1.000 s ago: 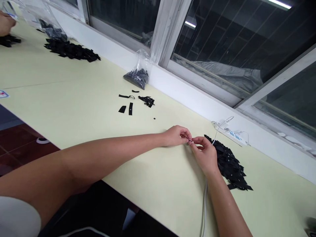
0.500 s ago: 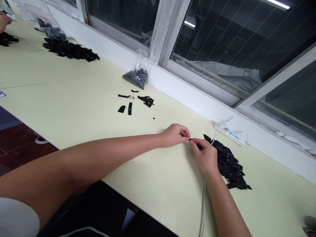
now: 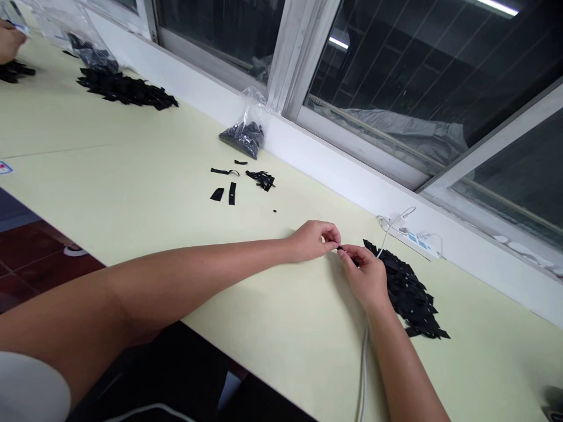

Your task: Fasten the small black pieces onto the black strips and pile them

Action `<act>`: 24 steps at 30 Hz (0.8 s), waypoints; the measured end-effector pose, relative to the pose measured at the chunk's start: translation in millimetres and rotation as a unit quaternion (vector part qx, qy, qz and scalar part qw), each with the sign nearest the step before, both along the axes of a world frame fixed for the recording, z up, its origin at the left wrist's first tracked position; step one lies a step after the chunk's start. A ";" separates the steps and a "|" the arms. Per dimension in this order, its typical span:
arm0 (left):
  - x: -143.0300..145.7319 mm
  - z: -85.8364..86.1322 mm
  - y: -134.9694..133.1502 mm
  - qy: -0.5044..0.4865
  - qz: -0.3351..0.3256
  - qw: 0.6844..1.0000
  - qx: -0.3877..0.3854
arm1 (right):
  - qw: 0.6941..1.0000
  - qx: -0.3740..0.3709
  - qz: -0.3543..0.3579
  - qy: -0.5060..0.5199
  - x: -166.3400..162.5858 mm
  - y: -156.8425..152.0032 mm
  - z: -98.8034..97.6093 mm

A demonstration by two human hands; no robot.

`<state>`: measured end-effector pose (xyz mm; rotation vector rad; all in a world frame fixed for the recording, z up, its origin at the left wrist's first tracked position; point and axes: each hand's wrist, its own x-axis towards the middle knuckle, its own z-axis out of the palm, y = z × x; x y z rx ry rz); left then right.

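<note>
Between my two hands, just above the table, is a small black fabric strip (image 3: pixel 355 261), mostly covered by my fingers. My left hand (image 3: pixel 313 241) pinches its near-left end between thumb and forefinger. The other end is gripped by my right hand (image 3: pixel 366 274), thumb against curled fingers. Right beside that hand lies a large pile of black strips (image 3: pixel 407 293) with small pale dots on them. Farther left are a smaller heap of black strips (image 3: pixel 263 179), a few single pieces such as an upright strip (image 3: pixel 231 194), and a tiny round dark piece (image 3: pixel 275 211).
A clear plastic bag (image 3: pixel 244 138) with dark pieces stands against the white ledge. Behind my right hand is a power strip (image 3: pixel 409 237); a white cable (image 3: pixel 364 357) runs past my right forearm. At far left, another person's hand (image 3: pixel 9 44) is near another black pile (image 3: pixel 125 88).
My hands stay almost still, both pinching the strip. The other person's hand at the far left has shifted slightly to the right and down.
</note>
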<state>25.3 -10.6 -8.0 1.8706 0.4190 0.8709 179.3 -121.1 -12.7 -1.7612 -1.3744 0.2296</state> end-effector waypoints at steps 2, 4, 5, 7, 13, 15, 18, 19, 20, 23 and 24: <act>-1.2 3.0 -1.3 0.006 -0.002 1.000 0.007 | 0.998 -0.012 0.006 0.068 1.2 0.9 -1.7; -2.3 6.0 -2.5 0.011 -0.005 1.000 0.015 | 0.993 -0.016 0.010 0.113 1.8 1.7 -2.3; -2.7 7.1 -3.0 0.011 -0.006 1.000 0.018 | 0.992 -0.014 0.011 0.125 1.7 2.1 -2.0; -2.8 8.0 -3.4 0.009 -0.006 1.000 0.026 | 0.990 -0.014 0.012 0.140 0.7 2.6 -0.4; -1.5 4.3 -1.9 0.003 -0.020 0.999 0.038 | 0.978 -0.043 0.016 0.202 -3.4 3.0 3.9; -1.7 4.5 -2.1 0.003 -0.020 0.999 0.040 | 0.976 -0.049 0.019 0.211 -4.3 3.1 4.5; -2.6 6.6 -3.4 0.006 -0.020 0.999 0.043 | 0.971 -0.044 0.033 0.233 -5.8 3.3 5.6; -2.8 7.4 -3.9 0.008 -0.019 0.999 0.044 | 0.969 -0.042 0.038 0.242 -6.5 3.4 6.0; -2.9 8.2 -4.3 0.011 -0.019 0.999 0.043 | 0.966 -0.041 0.040 0.251 -7.1 3.5 6.3; -2.5 9.1 -5.0 0.014 -0.015 0.999 0.040 | 0.963 -0.037 0.033 0.265 -8.7 3.5 6.6; -2.2 8.9 -4.8 0.012 -0.013 0.999 0.040 | 0.963 -0.035 0.026 0.265 -9.0 3.6 6.6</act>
